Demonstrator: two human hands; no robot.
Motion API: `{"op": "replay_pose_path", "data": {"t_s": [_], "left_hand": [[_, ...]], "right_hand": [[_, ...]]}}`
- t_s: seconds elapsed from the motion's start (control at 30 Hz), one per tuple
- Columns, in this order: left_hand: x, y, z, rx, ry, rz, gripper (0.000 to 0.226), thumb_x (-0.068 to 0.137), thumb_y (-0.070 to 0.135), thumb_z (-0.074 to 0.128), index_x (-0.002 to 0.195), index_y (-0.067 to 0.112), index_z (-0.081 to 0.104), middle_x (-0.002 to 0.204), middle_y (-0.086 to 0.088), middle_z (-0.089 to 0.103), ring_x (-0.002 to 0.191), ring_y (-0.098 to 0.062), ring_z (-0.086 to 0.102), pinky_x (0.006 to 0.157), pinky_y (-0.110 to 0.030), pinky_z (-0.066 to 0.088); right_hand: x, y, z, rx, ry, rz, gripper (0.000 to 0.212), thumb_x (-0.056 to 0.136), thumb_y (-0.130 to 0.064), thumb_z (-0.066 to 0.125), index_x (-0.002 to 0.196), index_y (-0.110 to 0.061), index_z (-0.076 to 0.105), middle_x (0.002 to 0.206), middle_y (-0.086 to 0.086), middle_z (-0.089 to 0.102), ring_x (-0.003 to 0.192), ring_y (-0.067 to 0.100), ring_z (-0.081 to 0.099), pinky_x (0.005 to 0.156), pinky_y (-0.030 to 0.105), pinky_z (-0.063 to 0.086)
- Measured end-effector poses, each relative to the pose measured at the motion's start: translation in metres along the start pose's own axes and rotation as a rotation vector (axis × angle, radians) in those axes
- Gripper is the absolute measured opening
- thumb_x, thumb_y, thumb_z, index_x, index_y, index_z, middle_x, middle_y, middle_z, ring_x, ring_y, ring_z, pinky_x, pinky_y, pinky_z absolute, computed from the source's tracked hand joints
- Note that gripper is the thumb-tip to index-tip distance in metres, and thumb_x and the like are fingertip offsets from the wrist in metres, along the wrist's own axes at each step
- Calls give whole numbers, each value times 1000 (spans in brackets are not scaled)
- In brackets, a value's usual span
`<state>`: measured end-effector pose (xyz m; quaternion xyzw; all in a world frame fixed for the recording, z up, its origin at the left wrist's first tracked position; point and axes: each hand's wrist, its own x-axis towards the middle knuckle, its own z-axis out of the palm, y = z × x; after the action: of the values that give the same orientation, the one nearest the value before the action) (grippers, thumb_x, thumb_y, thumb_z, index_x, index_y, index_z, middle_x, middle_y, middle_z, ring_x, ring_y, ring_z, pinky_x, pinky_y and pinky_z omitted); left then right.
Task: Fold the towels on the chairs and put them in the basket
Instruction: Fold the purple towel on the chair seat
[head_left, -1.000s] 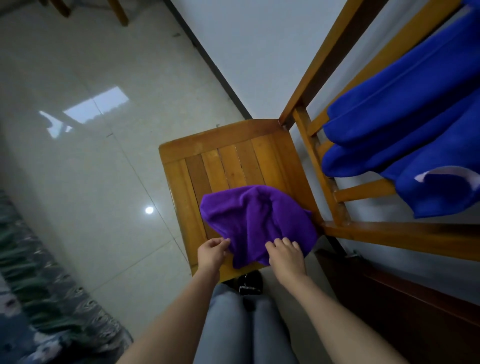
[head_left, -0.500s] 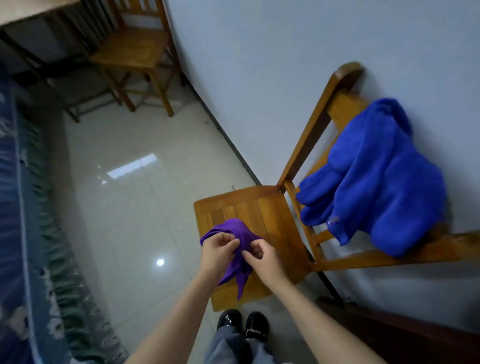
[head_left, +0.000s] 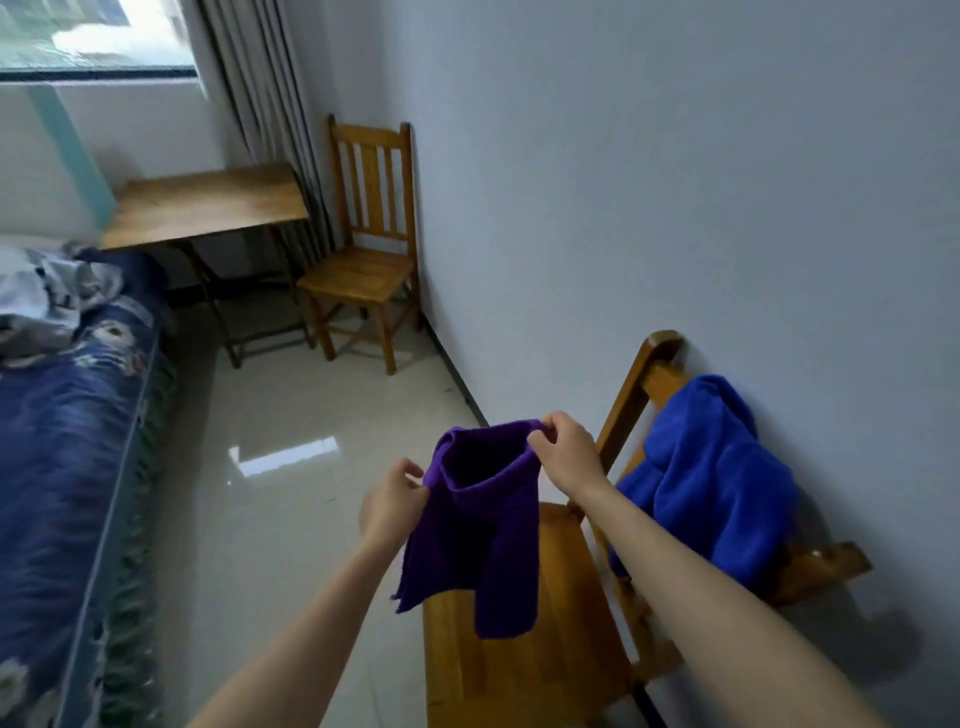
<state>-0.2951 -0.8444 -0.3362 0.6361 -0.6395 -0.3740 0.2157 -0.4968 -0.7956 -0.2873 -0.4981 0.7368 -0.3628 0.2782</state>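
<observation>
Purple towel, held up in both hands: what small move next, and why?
Probably draw the left hand and right hand apart to straighten the top edge they pinch: the purple towel hangs bunched and sagging between them, too crumpled to fold.

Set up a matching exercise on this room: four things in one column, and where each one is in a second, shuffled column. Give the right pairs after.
Column one
1. purple towel
2. blue towel
3. far chair
4. wooden table

Column two
A. next to the bed, below the window
B. draped over the near chair's backrest
C. held in the air, pinched by the left hand and the right hand
D. against the wall, beside the curtain

Pairs: 1-C, 2-B, 3-D, 4-A
</observation>
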Motion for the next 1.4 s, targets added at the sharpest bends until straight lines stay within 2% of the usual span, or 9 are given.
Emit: {"op": "replay_pose_path", "data": {"t_s": [0.07, 0.2, 0.3, 0.6, 0.7, 0.9, 1.1, 1.33, 1.4], "left_hand": [[0, 9, -9, -15, 26, 43, 25, 86, 14, 55, 110, 15, 56, 74, 7, 60, 67, -12, 59, 58, -26, 48], [0, 40, -23, -72, 12, 261, 36, 85, 10, 61, 121, 16, 55, 111, -1, 57, 94, -12, 54, 78, -23, 48], [-2, 62, -31, -90, -27, 399, 45, 83, 14, 66, 125, 15, 52, 116, 0, 50, 104, -13, 49, 82, -20, 42], [4, 84, -30, -123, -76, 399, 46, 83, 27, 67, 125, 18, 52, 115, 1, 53, 98, -14, 53, 83, -26, 47], [6, 82, -27, -71, -119, 382, 45, 83, 22, 67, 125, 20, 52, 113, 2, 52, 103, -17, 54, 88, -31, 48], [4, 65, -19, -31, -111, 344, 8, 86, 9, 58, 91, 8, 65, 92, -8, 62, 86, -21, 60, 79, -33, 50], [4, 47, -44, -133, -66, 288, 15, 86, 5, 59, 72, 11, 63, 69, -6, 61, 66, -18, 57, 60, -27, 46], [-6, 79, -86, -362, -43, 397, 16, 87, 3, 58, 79, 15, 66, 76, -6, 64, 70, -16, 60, 64, -24, 51], [-6, 97, -88, -336, -54, 445, 13, 86, 4, 59, 82, 14, 67, 76, -3, 65, 70, -12, 61, 61, -17, 51]], "right_hand": [[8, -24, -12, -30, -17, -76, 22, 92, -16, 48, 73, -27, 46, 67, -6, 51, 60, 7, 48, 52, 15, 35], [15, -66, -23, -192, -112, -214, 13, 92, -15, 48, 80, -14, 52, 73, 2, 54, 68, 17, 52, 65, 31, 45], [13, -89, -29, -172, -110, -288, 17, 93, -14, 46, 77, -17, 48, 71, -1, 51, 68, 16, 49, 66, 32, 42], [-1, -130, -71, -22, -115, -387, 10, 97, -11, 42, 93, -11, 52, 75, 6, 54, 68, 17, 52, 63, 24, 47], [-5, -128, -87, 37, -92, -383, 14, 97, -13, 42, 89, -18, 52, 73, 7, 53, 64, 16, 49, 58, 22, 44], [-3, -118, -111, 99, 110, -362, 13, 99, -14, 39, 98, -16, 52, 82, 5, 56, 71, 15, 53, 61, 20, 47], [10, -85, -130, 246, 332, -220, 11, 98, -15, 43, 98, -13, 54, 87, 4, 58, 72, 13, 54, 63, 21, 46], [16, -36, -104, -22, 148, 18, 11, 92, -10, 51, 98, -4, 58, 80, 3, 55, 66, 13, 50, 59, 22, 40], [11, -35, -90, -76, 62, -4, 10, 90, -9, 54, 98, -6, 59, 86, 2, 57, 79, 16, 54, 69, 23, 43]]}}
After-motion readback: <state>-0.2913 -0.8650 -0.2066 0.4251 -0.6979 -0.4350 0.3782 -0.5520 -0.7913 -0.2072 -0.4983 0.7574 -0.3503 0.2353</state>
